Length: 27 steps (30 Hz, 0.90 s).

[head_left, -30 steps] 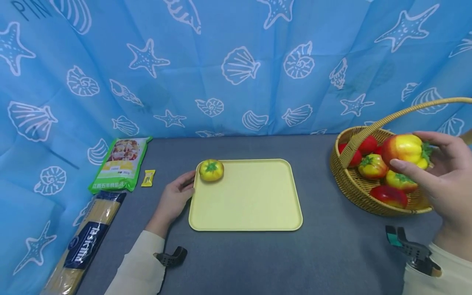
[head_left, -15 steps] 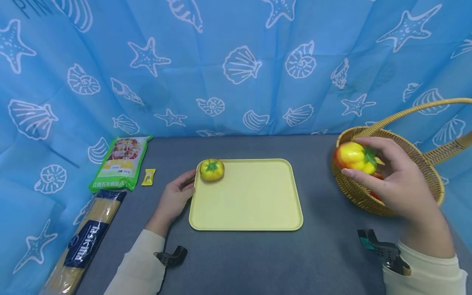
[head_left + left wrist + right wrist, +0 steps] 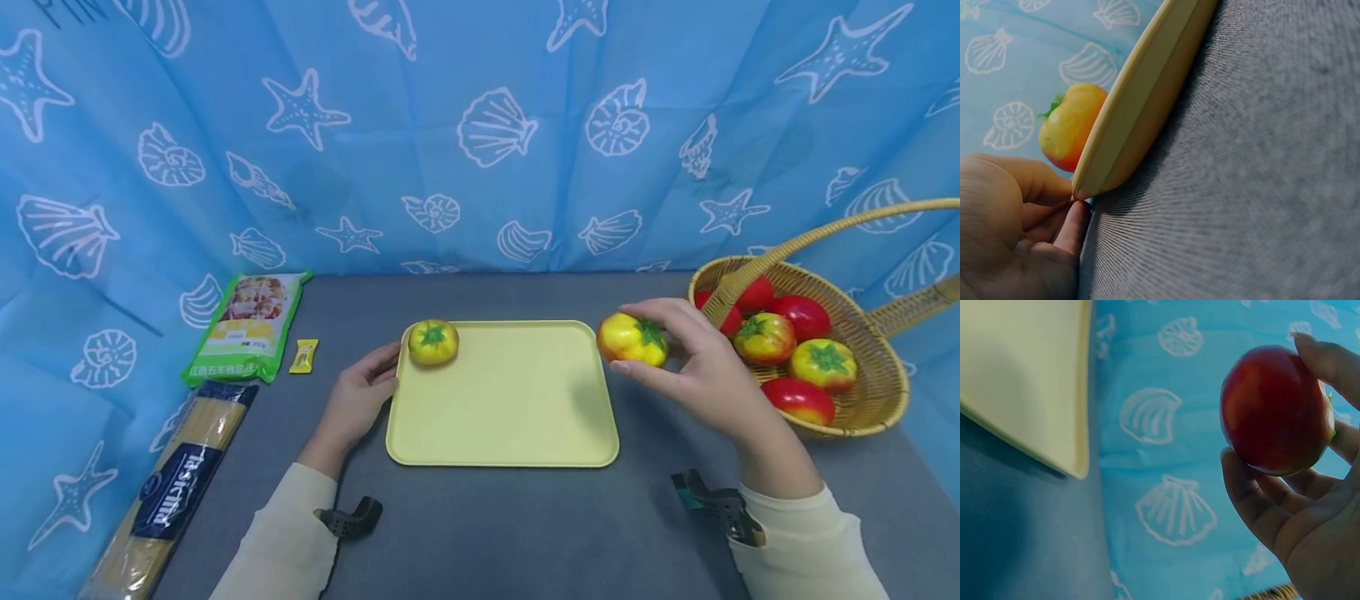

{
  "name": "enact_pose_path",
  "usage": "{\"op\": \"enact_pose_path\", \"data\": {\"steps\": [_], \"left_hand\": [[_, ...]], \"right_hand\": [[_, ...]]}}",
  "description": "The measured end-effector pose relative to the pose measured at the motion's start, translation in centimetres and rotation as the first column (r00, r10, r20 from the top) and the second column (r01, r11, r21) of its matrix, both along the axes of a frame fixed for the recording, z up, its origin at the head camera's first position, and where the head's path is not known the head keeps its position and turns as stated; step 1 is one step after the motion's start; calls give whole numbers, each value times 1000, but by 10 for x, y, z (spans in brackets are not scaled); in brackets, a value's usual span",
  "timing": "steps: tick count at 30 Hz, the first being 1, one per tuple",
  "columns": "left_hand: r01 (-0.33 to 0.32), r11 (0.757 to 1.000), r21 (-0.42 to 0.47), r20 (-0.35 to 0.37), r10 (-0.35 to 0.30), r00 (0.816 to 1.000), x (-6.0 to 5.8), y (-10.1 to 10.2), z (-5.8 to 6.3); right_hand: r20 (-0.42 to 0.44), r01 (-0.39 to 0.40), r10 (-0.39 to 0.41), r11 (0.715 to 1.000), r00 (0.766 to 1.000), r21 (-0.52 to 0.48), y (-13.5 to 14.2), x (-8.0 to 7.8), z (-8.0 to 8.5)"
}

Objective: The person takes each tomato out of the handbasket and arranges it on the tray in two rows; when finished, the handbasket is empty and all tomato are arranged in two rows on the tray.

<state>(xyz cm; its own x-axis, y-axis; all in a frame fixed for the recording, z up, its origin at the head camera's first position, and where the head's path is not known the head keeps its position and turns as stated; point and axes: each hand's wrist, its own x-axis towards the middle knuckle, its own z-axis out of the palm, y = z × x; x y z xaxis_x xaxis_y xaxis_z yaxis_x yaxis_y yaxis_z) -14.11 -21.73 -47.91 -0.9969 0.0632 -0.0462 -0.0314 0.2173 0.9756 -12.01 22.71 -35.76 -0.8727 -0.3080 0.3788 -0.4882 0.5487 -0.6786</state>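
In the head view my right hand [image 3: 701, 362] holds a yellow-and-red tomato [image 3: 628, 342] with a green calyx, above the right edge of the yellow tray [image 3: 502, 400]. The right wrist view shows the tomato's glossy red underside [image 3: 1272, 412] between thumb and fingers. My left hand [image 3: 362, 404] pinches the tray's left rim; in the left wrist view the thumb and fingertips meet at the rim [image 3: 1082, 187]. Another yellow tomato [image 3: 432, 342] sits in the tray's upper left corner, calyx up, close to the left fingers.
A wicker basket [image 3: 885, 408] with a tall handle stands at the right, holding several red and yellow-red fruits. On the left lie a green food packet [image 3: 243, 333], a small yellow wrapped sweet [image 3: 303, 356] and a pack of spaghetti [image 3: 176, 492]. A blue curtain [image 3: 480, 192] hangs behind the table.
My right hand has carried the tomato leftward from over the basket to the tray's right edge, uncovering the basket's fruits. The left hand, tray and other tomato have stayed in place.
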Motion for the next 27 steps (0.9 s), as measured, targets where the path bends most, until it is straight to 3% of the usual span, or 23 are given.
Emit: {"op": "enact_pose_path", "data": {"steps": [12, 18, 27], "left_hand": [[8, 1000, 1, 9, -8, 1000, -2, -2, -1], [8, 1000, 0, 2, -8, 1000, -2, -1, -1], [22, 1000, 3, -6, -22, 1000, -2, -3, -3]], "right_hand": [[86, -112, 109, 993, 990, 32, -39, -22, -26], [124, -163, 157, 986, 980, 41, -60, -38, -29], [194, -178, 167, 983, 967, 39, -85, -63, -32]]}}
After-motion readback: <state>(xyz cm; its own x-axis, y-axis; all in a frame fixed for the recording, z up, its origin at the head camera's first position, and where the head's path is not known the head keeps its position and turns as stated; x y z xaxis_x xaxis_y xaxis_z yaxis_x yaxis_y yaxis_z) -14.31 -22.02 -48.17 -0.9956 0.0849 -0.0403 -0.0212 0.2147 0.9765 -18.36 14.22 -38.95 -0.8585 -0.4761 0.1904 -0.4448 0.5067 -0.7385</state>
